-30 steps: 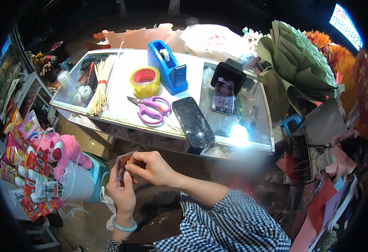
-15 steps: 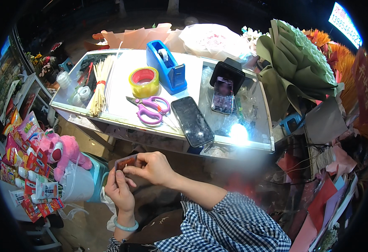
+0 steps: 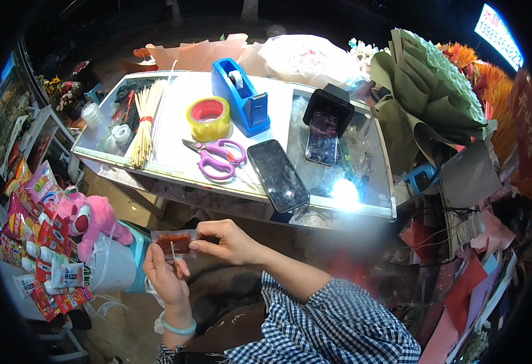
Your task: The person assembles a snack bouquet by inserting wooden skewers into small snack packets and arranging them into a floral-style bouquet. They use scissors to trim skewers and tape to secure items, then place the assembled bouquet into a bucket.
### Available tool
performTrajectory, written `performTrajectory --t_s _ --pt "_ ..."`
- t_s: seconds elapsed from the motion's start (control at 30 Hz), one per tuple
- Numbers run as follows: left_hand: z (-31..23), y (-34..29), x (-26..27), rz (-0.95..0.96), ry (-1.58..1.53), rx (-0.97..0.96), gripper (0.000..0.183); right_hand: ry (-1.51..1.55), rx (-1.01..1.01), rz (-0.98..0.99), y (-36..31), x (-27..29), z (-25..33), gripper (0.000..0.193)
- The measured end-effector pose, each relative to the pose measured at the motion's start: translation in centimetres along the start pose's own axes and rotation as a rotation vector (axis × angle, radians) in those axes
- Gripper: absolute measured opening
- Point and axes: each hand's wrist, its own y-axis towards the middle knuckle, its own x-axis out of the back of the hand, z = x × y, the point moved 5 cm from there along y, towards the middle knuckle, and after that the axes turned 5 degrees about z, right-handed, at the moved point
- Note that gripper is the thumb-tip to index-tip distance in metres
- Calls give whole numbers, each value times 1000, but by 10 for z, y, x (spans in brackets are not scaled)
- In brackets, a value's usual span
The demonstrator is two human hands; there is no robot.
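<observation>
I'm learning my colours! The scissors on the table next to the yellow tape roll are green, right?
Not quite. The scissors do lie on the table next to the yellow tape roll, but their handles are purple, not green. The head view shows it.

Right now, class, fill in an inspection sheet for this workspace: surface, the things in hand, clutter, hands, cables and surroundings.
Surface: white worktable with a glass section on its right part, lit by a bright glare spot.
Things in hand: small clear packet with a red-brown filling, and a thin stick against it.
Clutter: yellow tape roll, blue tape dispenser, purple scissors, dark phone, second phone on a stand, bundle of sticks.
Hands: left hand under the packet; right hand pinching its right end.
Cables: thin wires right of the table.
Surroundings: pink plush toy, snack packets, green wrapped bouquet.
</observation>
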Motion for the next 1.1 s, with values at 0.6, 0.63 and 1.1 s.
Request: performTrajectory --t_s 0.6,0.63,1.1 --pt "-1 4 0 28 -39 58 42 21 32 -49 -8 2 23 12" --pt "-3 3 -4 48 -41 24 45 58 11 -50 -8 3 23 12" --pt "2 -6 -6 320 -293 227 23 -38 37 161 -7 4 47 16"
